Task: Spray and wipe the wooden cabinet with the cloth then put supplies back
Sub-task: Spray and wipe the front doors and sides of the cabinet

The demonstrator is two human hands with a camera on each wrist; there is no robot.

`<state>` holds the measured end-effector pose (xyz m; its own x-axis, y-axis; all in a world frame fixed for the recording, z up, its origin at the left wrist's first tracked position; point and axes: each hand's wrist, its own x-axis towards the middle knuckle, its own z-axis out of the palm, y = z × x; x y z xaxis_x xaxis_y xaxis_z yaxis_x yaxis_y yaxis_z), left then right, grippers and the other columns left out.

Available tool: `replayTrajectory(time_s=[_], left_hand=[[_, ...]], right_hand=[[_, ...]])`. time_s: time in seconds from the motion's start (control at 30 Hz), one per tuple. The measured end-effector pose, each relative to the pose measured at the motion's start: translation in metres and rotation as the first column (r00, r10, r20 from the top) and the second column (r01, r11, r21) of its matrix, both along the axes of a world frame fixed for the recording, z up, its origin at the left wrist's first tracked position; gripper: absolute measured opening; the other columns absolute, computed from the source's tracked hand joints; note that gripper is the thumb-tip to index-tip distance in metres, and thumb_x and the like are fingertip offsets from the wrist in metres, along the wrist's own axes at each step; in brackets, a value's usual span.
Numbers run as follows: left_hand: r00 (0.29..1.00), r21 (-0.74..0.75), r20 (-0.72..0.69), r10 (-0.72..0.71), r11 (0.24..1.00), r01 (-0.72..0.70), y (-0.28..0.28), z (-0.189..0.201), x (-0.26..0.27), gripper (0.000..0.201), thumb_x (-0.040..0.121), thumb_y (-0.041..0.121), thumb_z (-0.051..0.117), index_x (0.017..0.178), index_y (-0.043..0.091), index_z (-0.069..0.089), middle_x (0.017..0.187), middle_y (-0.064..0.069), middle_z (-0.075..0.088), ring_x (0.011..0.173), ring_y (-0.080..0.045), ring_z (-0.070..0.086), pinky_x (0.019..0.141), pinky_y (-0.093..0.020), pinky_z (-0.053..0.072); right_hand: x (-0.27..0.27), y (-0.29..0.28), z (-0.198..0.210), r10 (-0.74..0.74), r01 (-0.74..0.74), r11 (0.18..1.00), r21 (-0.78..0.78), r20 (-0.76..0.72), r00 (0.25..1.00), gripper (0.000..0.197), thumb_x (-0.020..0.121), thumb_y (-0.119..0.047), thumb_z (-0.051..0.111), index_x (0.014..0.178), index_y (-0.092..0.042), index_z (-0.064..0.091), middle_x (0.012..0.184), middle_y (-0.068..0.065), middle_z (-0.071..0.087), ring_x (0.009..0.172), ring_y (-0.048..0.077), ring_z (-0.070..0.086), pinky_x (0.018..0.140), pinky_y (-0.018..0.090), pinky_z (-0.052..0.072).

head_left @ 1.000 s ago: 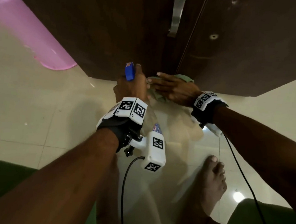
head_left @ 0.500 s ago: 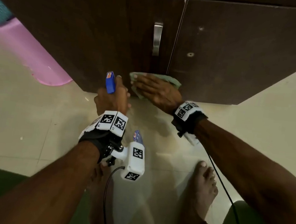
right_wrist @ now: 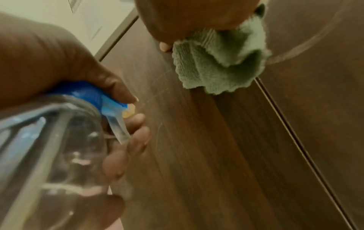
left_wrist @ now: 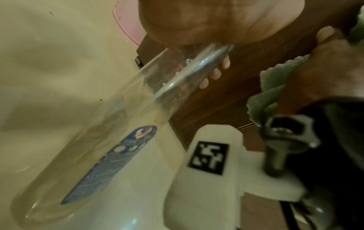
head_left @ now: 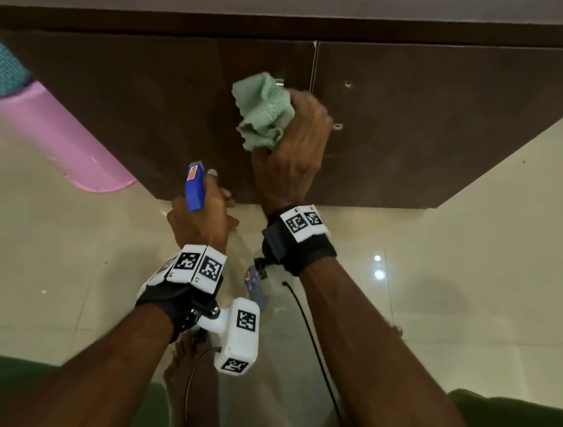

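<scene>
pink bin [head_left: 56, 143] flanking cabinet [head_left: 129, 102] left, open floor [head_left: 474, 266] right

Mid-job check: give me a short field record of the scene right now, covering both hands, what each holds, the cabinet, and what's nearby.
left hand: grips the spray bottle by its neck, blue spray head toward the cabinet
right hand: holds the bunched green cloth against the cabinet door
cabinet: dark wood, doors closed
handle: mostly hidden behind the cloth
bottle: clear, tilted, off the floor
nearby: pink plastic item on the floor at left
supplies: not yet put back
</scene>
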<state>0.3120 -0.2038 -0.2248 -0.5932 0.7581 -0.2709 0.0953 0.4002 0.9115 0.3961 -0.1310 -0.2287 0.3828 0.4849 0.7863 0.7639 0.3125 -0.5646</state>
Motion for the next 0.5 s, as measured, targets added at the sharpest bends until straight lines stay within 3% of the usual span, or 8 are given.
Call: replayTrajectory(time_s=[0.03,0.1,0.2,0.33,0.43,0.5], left_hand=[[1.0,-0.003,0.012,0.012,1.0,-0.012,0.001,0.001,-0.004,0.04,0.096,0.045,0.055,0.061,0.03,0.069,0.066,-0.001,0.07,0.058,-0.032,0.068,0.074,-0.053,0.063],[0.999,-0.008,0.018,0.035,0.999,-0.035,0.003,-0.004,-0.011,0.04,0.1,0.04,0.054,0.066,0.023,0.064,0.07,-0.005,0.071,0.053,-0.033,0.065,0.07,-0.049,0.063],[0.999,-0.024,-0.016,0.038,0.999,-0.038,0.004,-0.016,-0.014,0.044,0.089,0.057,0.051,0.058,0.031,0.067,0.089,-0.014,0.075,0.069,-0.04,0.071,0.078,-0.055,0.061],[0.996,-0.016,-0.083,-0.016,1.0,0.015,0.006,-0.018,-0.011,0.051,0.079,0.069,0.044,0.065,0.025,0.064,0.087,-0.011,0.075,0.082,-0.042,0.071,0.085,-0.053,0.059],[0.995,0.018,-0.092,-0.033,0.999,0.035,0.008,-0.008,-0.007,0.045,0.089,0.061,0.049,0.065,0.023,0.056,0.078,-0.011,0.069,0.091,-0.043,0.067,0.089,-0.05,0.055],[0.997,0.014,-0.077,-0.024,1.0,0.025,0.007,-0.005,-0.011,0.043,0.097,0.05,0.052,0.065,0.021,0.055,0.068,-0.006,0.062,0.09,-0.041,0.063,0.088,-0.042,0.052]], right_hand=[[-0.004,-0.003,-0.004,0.003,-0.002,1.0,0.005,-0.054,0.999,0.037,0.08,-0.012,0.071,0.109,-0.004,0.05,0.097,0.021,0.063,0.093,0.025,0.054,0.08,0.037,0.05],[-0.009,-0.008,-0.008,0.002,-0.007,1.0,-0.03,-0.165,0.986,0.032,0.078,-0.006,0.072,0.105,0.004,0.058,0.094,0.021,0.064,0.089,0.024,0.056,0.077,0.034,0.052],[-0.013,-0.014,-0.004,0.015,-0.046,0.992,-0.115,-0.264,0.965,0.037,0.07,0.001,0.074,0.104,0.008,0.063,0.097,0.018,0.064,0.089,0.025,0.059,0.078,0.029,0.051],[-0.009,-0.025,0.014,0.079,-0.107,0.992,-0.071,-0.314,0.946,0.03,0.078,-0.007,0.071,0.104,0.006,0.065,0.098,0.016,0.065,0.09,0.025,0.06,0.078,0.033,0.051],[-0.015,-0.015,0.037,0.117,-0.104,0.992,0.078,-0.187,0.975,0.043,0.085,-0.025,0.07,0.116,0.002,0.057,0.107,0.02,0.064,0.096,0.027,0.061,0.08,0.037,0.05],[-0.023,-0.008,0.041,0.068,-0.067,0.997,0.034,-0.027,0.997,0.059,0.08,-0.037,0.071,0.123,-0.008,0.043,0.119,0.016,0.054,0.102,0.027,0.057,0.084,0.038,0.048]])
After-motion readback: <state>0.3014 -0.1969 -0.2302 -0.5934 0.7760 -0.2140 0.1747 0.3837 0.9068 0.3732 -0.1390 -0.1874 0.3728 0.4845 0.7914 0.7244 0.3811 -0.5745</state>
